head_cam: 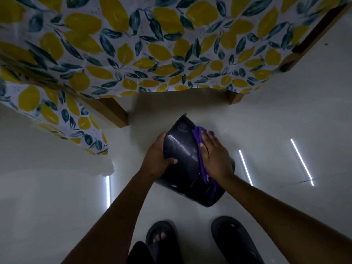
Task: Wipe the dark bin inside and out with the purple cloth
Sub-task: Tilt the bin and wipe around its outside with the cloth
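The dark bin (182,161) is a glossy, round plastic container, tipped on its side in the middle of the view above the floor. My left hand (158,157) grips its left wall, thumb over the outer surface. My right hand (213,157) lies flat on the bin's right outer side and presses the purple cloth (199,138) against it. The cloth shows above my fingers and trails down beside my wrist. The bin's inside is hidden from here.
A table covered by a lemon-print cloth (133,44) fills the top, with wooden legs (114,113) left and another wooden leg (235,97) right of the bin. The glossy pale floor (276,130) reflects strip lights. My feet in dark sandals (234,239) stand below the bin.
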Motion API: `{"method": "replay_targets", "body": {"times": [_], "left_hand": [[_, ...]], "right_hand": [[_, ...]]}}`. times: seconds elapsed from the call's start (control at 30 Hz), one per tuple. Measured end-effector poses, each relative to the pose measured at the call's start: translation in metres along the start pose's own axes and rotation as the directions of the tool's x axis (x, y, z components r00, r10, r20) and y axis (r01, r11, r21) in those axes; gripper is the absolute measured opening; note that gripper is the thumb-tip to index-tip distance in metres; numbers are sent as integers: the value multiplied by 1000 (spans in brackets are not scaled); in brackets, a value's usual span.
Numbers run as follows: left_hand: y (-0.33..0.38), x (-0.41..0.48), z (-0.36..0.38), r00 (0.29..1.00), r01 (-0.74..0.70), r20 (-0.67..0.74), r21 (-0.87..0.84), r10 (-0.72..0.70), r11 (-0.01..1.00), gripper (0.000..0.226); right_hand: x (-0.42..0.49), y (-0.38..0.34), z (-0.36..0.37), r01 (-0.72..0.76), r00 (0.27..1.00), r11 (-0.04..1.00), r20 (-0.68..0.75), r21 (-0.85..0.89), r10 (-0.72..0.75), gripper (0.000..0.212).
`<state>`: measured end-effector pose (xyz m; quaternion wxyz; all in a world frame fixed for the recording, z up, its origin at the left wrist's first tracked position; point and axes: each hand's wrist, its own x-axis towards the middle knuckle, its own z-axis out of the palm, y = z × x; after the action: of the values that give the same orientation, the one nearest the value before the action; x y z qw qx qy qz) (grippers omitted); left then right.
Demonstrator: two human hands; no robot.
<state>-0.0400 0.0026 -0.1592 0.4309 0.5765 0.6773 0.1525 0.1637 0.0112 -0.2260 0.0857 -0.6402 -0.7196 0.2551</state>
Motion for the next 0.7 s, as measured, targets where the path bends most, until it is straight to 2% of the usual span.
{"method": "replay_targets", "body": {"times": [0.1, 0.23, 0.33, 0.43, 0.5, 0.6, 0.7], "left_hand": [[-7, -3, -6, 998, 33, 59, -9, -32, 999, 80], [-14, -2, -8, 990, 90, 116, -61, -83, 994, 52], [-12, -2, -7, 995, 69, 79, -46, -65, 997, 77], [-10, -4, -6, 996, 69, 54, -72, -65, 995, 82], [-11, -4, -6, 996, 68, 62, -79, -63, 995, 86], [-11, 4, -7, 993, 56, 104, -28, -53, 998, 91], [-8, 13, -5, 994, 32, 102, 0, -31, 999, 97]], "right_hand": [[-39, -10, 9, 49, 999, 984, -14, -173, -52, 55], [-33, -32, 15, 230, 972, 940, 16, -253, -233, 58], [-1, -34, 9, 146, 989, 976, 4, -159, -147, 54], [6, -18, -1, -50, 999, 999, -11, -8, 50, 52], [-14, -8, -1, -105, 993, 994, -46, -15, 105, 52], [-52, -13, 15, -43, 999, 974, -41, -222, 35, 57], [-50, -31, 24, 48, 996, 962, -61, -269, -66, 60]]}}
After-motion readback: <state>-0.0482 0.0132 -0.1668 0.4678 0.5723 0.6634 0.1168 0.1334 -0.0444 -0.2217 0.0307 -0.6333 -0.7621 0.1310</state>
